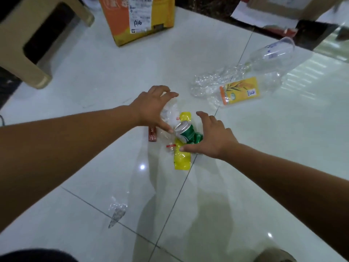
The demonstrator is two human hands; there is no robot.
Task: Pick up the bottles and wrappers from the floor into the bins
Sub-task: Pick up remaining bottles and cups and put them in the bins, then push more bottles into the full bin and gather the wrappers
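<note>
An orange and yellow cardboard box (120, 19) stands at the top centre of the frame, its inside out of view. At the right, a large clear plastic bottle (272, 55) and a yellow-labelled clear bottle (239, 90) lie on the white tiled floor (94, 76). In the centre lie a crumpled clear bottle (170, 112), a yellow plastic wrapper (182, 159) and a crushed green can (187, 134). The left hand (151, 108) arches over the crumpled bottle with its fingers spread. The right hand (212, 138) is just right of the can, fingers apart, gripping nothing.

Crushed green can (187, 134) atop yellow wrapper (182, 160), labelled bottle (239, 91) nearby
</note>
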